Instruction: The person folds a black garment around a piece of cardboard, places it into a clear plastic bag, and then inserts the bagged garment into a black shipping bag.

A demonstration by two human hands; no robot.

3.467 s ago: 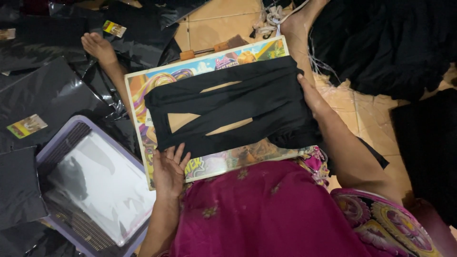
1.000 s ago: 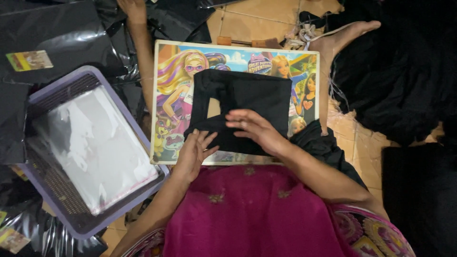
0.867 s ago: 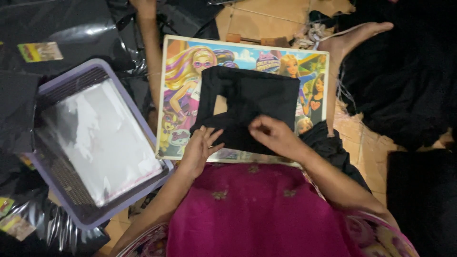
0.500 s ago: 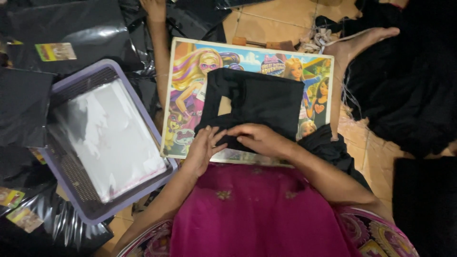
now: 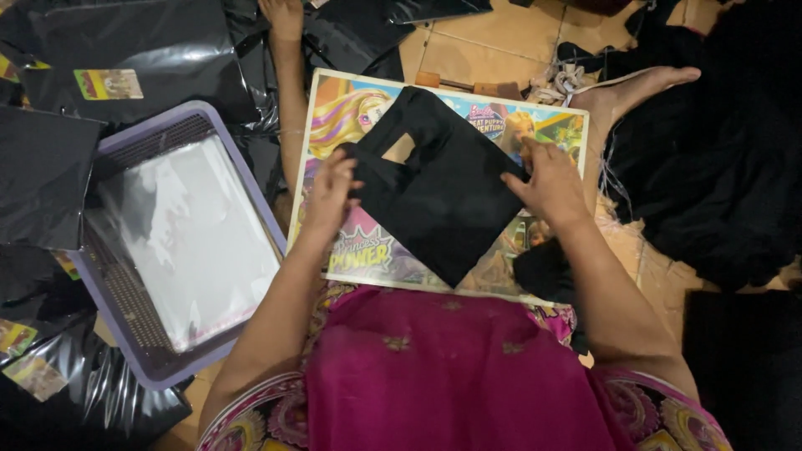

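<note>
Glossy black plastic bags [image 5: 142, 50] lie at upper left, one bearing a small yellow-green rectangular label [image 5: 109, 83]. Clear plastic sleeves [image 5: 188, 238] fill the purple basket [image 5: 113, 313] (more labelled bags [image 5: 50, 376] at lower left).

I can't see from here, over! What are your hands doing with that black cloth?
Left hand and right hand each grip an edge of the folded black cloth. Cloth turned cornerwise over the cartoon board. Nothing in the way.

Black folded cloth [image 5: 443, 192] at centre on a multicoloured cartoon-printed board [image 5: 355, 250]. At nine o'clock, lilac basket [image 5: 125, 326] holding clear plastic bags [image 5: 196, 242]. At six o'clock, magenta garment [image 5: 451, 376]. Glossy black packets [image 5: 142, 50] at eleven o'clock.
</note>
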